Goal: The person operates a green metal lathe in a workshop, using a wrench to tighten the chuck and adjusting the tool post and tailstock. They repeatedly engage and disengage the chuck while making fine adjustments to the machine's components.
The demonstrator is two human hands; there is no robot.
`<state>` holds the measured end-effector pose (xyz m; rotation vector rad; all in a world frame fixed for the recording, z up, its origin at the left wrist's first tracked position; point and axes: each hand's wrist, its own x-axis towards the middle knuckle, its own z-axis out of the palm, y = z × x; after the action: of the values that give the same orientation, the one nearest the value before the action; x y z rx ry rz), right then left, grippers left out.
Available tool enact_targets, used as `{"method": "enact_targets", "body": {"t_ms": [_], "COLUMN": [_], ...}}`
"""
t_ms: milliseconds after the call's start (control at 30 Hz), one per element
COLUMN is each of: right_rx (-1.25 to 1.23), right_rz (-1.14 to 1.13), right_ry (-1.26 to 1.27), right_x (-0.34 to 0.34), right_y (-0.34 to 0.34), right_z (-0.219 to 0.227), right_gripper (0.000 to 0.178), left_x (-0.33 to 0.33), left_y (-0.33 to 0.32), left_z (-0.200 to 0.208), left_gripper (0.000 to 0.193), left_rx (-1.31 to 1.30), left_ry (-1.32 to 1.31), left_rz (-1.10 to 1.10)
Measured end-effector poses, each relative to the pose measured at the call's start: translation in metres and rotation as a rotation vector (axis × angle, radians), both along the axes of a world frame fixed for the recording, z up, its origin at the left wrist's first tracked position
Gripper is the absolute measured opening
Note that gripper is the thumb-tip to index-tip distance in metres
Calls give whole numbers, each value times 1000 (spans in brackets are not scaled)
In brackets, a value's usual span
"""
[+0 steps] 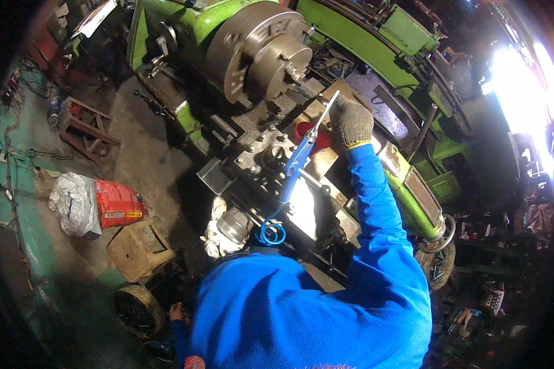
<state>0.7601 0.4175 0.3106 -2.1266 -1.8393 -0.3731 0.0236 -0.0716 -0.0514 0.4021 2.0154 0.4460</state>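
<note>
My right hand (352, 118), in a grey-brown knitted glove, is closed over the carriage of a green lathe; what its fingers hold, if anything, is hidden. Just left of the glove stands a blue air blow gun (297, 161) with a thin pale nozzle, its coiled blue hose (272, 232) trailing below. A red container (304, 131) shows partly behind the gun. Farther up is the big round chuck (249, 52). Low at the left, my left hand (178, 312) shows only in small part beside my body, near a round handwheel (140, 310); its fingers are unclear.
The bolted tool post (261, 150) rises left of the blow gun. A whitish cloth (215, 230) lies against a metal cylinder (234, 225). Left on the floor are a red-and-white sack (114, 204), a worn box (140, 251) and a rusty frame (87, 128). Another handwheel (444, 237) juts out right.
</note>
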Motion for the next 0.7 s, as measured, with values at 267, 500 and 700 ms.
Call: {"method": "enact_targets", "body": {"t_ms": [267, 500, 700], "right_rx": [64, -2, -165], "right_rz": [-128, -147, 279], "right_ry": [173, 426, -376], "right_x": [18, 79, 176], "right_y": [4, 68, 132], "right_z": [1, -18, -55], "right_gripper": [26, 34, 25], "left_x": [-6, 2, 3], "left_y": [17, 16, -24], "left_z": [3, 38, 42], "left_gripper": [28, 27, 28], "left_rx": [136, -70, -25], "left_ry": [123, -28, -8], "left_rz": [3, 36, 112]}}
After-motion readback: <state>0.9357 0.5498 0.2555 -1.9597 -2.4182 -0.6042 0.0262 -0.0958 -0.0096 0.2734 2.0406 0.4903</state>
